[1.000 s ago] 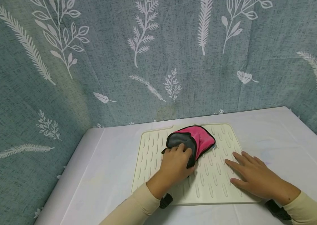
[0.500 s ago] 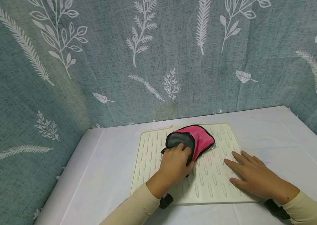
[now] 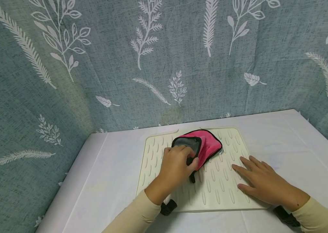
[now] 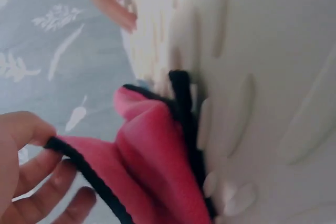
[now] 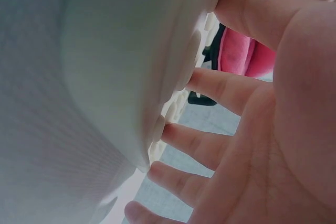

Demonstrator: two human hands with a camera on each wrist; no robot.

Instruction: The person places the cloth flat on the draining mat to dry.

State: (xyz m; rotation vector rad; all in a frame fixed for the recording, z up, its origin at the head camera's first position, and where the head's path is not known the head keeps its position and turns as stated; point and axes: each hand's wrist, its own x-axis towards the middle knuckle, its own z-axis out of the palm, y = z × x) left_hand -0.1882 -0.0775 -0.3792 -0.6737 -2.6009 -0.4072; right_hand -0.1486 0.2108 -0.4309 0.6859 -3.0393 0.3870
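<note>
A pink and grey cloth with black edging lies partly folded on a cream ribbed mat. My left hand pinches the cloth's near edge between thumb and fingers, and the grey side shows beyond the knuckles. In the left wrist view, the black edging runs from the pinch, and the pink side of the cloth sags in folds towards the mat. My right hand lies with straight, spread fingers at the mat's right edge. Its fingertips touch the ribbed surface in the right wrist view, apart from the cloth.
A white-covered table carries the mat. Behind it and on both sides hangs a grey-green curtain with white leaf prints. Dark straps sit around both wrists.
My left hand has shifted slightly left and back, drawing up the near edge of the cloth, so more of the near black corner shows. The right hand has stayed in place.
</note>
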